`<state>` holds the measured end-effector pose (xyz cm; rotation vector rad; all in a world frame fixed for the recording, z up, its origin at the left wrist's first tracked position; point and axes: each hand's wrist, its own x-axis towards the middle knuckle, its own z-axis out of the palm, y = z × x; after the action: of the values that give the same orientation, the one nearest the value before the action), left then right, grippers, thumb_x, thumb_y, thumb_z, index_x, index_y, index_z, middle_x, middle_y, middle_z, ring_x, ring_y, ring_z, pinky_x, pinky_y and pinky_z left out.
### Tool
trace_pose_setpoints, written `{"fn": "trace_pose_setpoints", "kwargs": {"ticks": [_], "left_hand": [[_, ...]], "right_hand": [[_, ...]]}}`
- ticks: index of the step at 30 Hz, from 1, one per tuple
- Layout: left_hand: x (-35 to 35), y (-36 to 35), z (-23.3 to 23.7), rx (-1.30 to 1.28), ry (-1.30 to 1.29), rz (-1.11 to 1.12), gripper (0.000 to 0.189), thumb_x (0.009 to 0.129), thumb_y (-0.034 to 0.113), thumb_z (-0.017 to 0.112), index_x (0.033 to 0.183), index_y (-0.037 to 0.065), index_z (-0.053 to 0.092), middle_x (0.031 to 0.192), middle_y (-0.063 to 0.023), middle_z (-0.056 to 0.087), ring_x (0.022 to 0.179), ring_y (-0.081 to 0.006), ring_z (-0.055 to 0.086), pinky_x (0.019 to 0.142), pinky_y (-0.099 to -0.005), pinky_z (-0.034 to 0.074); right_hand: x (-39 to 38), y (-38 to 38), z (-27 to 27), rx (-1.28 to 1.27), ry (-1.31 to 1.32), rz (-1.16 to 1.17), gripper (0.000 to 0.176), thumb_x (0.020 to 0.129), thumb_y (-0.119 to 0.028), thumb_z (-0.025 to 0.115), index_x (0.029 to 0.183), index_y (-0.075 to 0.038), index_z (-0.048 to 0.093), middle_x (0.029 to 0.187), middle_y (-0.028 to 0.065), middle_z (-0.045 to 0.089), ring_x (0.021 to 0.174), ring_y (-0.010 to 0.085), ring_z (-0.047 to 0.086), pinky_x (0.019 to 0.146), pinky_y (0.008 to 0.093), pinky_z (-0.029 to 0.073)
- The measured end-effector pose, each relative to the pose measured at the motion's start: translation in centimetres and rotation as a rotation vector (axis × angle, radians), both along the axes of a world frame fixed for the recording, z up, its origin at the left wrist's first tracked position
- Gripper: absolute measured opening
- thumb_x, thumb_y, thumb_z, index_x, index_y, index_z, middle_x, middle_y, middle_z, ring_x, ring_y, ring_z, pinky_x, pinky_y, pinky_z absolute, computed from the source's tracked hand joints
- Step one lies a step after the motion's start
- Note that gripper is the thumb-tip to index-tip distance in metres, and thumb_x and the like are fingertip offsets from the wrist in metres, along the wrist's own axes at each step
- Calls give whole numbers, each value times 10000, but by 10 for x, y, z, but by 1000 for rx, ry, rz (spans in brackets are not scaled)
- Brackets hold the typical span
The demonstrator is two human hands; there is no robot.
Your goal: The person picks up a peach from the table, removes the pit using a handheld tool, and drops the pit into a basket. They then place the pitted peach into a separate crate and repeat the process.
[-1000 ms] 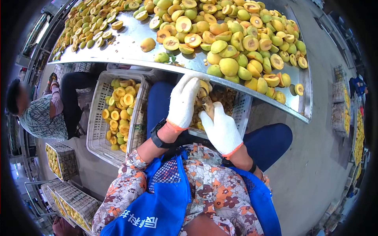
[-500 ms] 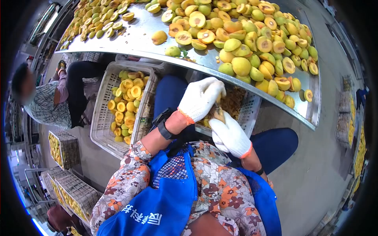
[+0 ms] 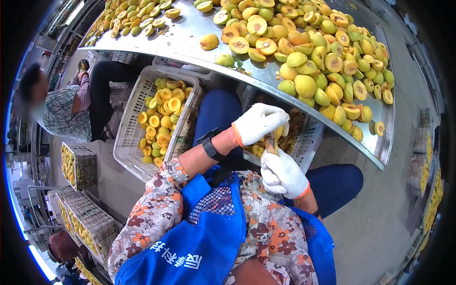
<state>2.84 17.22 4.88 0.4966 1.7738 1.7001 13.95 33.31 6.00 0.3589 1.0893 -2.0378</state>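
Observation:
My left hand (image 3: 261, 124), in a white knitted glove, is closed around a piece of yellow fruit (image 3: 279, 132), which its fingers mostly cover. Just below, my gloved right hand (image 3: 284, 175) grips a small tool with a tan handle (image 3: 270, 144); its working end is hidden near the fruit. Both hands are above a light plastic crate (image 3: 308, 142) with brownish scraps and yellow pieces in it. To the left, another crate (image 3: 127, 124) holds pitted yellow fruit halves (image 3: 164, 107).
A metal table (image 3: 190, 45) ahead carries heaps of halved yellow-green fruit (image 3: 304, 85), many with stones. Its raised edge runs just beyond my hands. A co-worker (image 3: 66, 111) sits at the left. Filled crates (image 3: 84, 166) stand on the floor at left, and more stacked crates (image 3: 418, 164) at right.
The view has shifted a little. My left hand now has yellow fruit showing at its fingertips, and my right hand's tool handle is more plainly visible, pointing up toward it.

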Motion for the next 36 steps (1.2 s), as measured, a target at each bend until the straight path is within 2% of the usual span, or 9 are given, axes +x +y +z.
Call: {"fn": "trace_pose_setpoints", "kwargs": {"ticks": [7,10,12,14,17,20,28,31,36], "left_hand": [[10,21,-29,545,68,299,577,1080,483,366,963,-3,654,753,-129,660,629,-165,571,615,-286,477],[9,26,-24,983,-520,403,608,1067,539,353,1039,10,651,847,-190,665,600,-211,549,520,-302,442],[1,20,-3,835,-656,726,584,1056,549,372,1065,40,656,867,-174,668,570,-227,557,491,-297,432],[-19,-32,-41,906,-343,462,554,1047,544,410,1076,50,657,874,-165,677,642,-254,614,511,-302,457],[-31,-106,-19,592,-203,686,541,1046,523,442,1071,37,679,883,-151,689,730,-267,659,570,-271,470],[-37,-155,3,-1736,1201,562,397,893,452,660,1045,96,750,1041,-110,719,1040,-285,648,838,-386,506],[-161,-76,-53,-971,1063,686,473,862,416,680,1265,176,621,1140,-159,695,1118,-369,623,966,-511,471],[-182,-38,-41,-1294,894,582,486,859,412,689,1260,160,578,1120,-147,697,1098,-378,632,940,-513,484],[-192,-38,-53,-1026,910,608,436,835,284,713,1210,115,567,1083,-173,671,1051,-365,645,889,-486,510]], "right_hand": [[-9,7,-7,-312,-17,42,226,1092,-272,417,1015,-79,506,515,-22,377,332,78,294,353,255,241],[-13,4,-5,-296,10,29,202,1085,-245,420,1016,-74,502,524,-12,393,332,84,309,353,257,248],[-15,4,-4,-280,56,22,185,1077,-223,421,1013,-69,499,536,-2,407,336,86,319,348,261,250],[-15,16,-16,-148,64,-8,120,1054,-197,487,1045,-78,494,557,-3,422,354,90,340,352,249,276],[-7,33,-36,493,204,32,217,1016,-276,622,1105,-100,532,619,-40,458,445,68,424,399,245,319],[1,46,-49,495,71,23,216,1004,-289,638,1014,-98,538,618,-30,482,465,74,453,418,256,342],[-7,24,-55,774,414,162,410,989,-375,634,1107,9,553,681,146,638,608,257,669,561,375,504],[-1,26,-64,782,450,165,442,993,-376,625,1153,27,542,679,143,640,611,252,671,559,375,504],[-8,24,-55,747,388,113,431,984,-367,642,1158,16,545,719,192,654,657,328,693,578,404,511]]}}
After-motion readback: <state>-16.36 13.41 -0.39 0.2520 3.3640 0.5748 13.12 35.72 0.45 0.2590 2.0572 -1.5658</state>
